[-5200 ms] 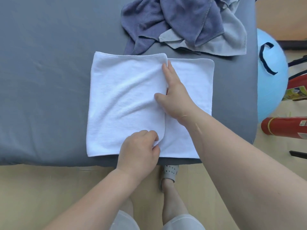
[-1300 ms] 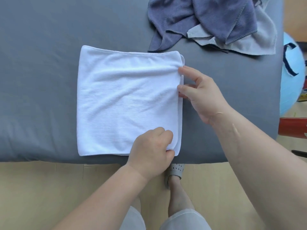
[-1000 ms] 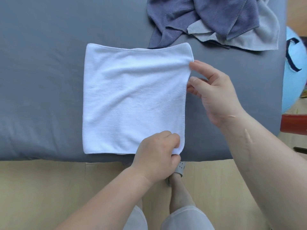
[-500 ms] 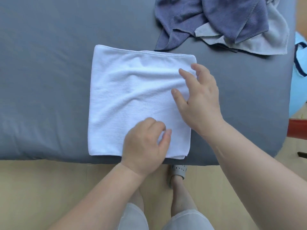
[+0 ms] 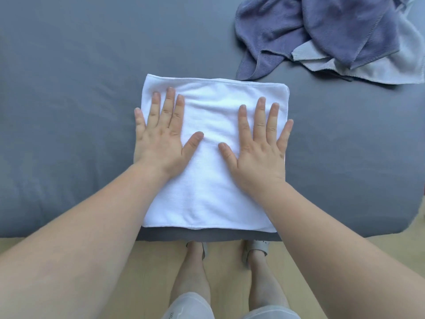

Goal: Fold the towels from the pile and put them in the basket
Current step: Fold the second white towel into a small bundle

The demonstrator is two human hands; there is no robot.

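Smoothing step: left hand and right hand, fingers straight and spread, pressed flat on the folded towel under them on the bed; pile lay beyond the right hand. Next, likely a grip on the towel's edges; basket unseen

White towel: matt terry cloth; bed sheet: smooth fabric.

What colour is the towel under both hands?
White, plain, no pattern. The folded towel shows best in the head view.
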